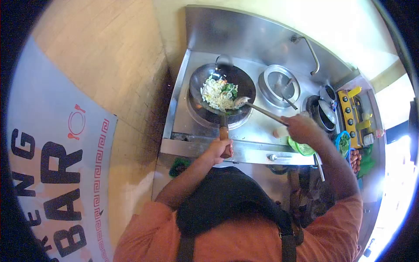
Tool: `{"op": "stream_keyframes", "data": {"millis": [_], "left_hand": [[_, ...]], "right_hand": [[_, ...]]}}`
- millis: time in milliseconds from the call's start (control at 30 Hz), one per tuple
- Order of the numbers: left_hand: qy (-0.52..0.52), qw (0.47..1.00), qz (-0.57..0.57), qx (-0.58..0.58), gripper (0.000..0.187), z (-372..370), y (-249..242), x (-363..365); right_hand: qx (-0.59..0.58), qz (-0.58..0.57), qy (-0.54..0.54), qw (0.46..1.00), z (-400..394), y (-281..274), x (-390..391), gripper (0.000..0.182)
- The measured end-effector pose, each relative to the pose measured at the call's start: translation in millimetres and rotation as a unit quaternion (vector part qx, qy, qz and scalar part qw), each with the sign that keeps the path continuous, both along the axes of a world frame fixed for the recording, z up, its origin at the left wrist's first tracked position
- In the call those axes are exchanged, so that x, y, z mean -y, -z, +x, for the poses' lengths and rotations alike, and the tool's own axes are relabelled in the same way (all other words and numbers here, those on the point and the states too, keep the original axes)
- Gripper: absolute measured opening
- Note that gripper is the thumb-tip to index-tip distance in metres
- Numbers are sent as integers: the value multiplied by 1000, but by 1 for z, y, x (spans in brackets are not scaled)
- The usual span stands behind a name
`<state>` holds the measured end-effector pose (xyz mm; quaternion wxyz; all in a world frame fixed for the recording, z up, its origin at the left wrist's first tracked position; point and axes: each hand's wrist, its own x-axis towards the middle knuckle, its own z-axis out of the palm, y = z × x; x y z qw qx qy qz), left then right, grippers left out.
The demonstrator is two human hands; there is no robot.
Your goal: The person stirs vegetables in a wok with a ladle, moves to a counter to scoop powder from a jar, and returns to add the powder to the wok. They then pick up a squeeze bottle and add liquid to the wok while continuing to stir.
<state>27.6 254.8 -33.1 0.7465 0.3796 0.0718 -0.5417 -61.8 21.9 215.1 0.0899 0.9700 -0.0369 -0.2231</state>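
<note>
A dark wok (pixel 246 85) sits on the left burner of a steel stove. My left hand (pixel 219 149) is wrapped round its wooden handle (pixel 224 126), which points towards me. In the wok lie pale food strips (pixel 214 94), like noodles or shredded cabbage, with dark leafy greens (pixel 228 91) on their right side. My right hand (pixel 301 128) is closed on the long handle of a ladle (pixel 268 114). The ladle's bowl dips into the wok, touching the food at its lower right. My right hand is slightly blurred.
Right of the wok stands a round metal pan (pixel 263 83) with a utensil across it. A faucet (pixel 316 65) hangs over the back. A green bowl (pixel 302 147), a lidded pot (pixel 327 113) and a yellow rack (pixel 350 115) are on the right. A banner (pixel 56 131) stands left.
</note>
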Motion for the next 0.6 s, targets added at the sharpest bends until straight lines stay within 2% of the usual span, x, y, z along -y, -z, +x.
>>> {"op": "stream_keyframes", "data": {"millis": [33,133,233,267,333,400,467,500,567,600], "left_hand": [[-20,1000,6,-1,16,-3,0,-1],[-6,1000,-12,-7,13,4,35,-2],[-63,998,10,-18,13,5,37,-12],[-34,999,-15,-28,16,9,42,-18],[-38,999,-9,-10,17,11,52,-16],[-43,999,-5,8,17,9,51,-17],[3,1000,9,5,18,16,41,-21],[6,1000,11,5,18,22,41,-22],[90,996,17,-17,19,36,47,-22],[92,995,17,-21,19,43,52,-21]], "right_hand": [[23,27,34,999,6,50,15,43],[86,45,99,990,40,119,10,43],[183,133,169,959,52,137,-1,43],[180,137,170,959,62,145,-6,43],[235,218,145,936,94,157,-8,43],[215,250,122,936,116,206,1,44],[151,272,101,945,112,206,-11,45],[152,273,105,944,86,179,-24,45],[76,108,43,990,35,126,-46,42],[72,108,46,991,27,128,-42,42]]}}
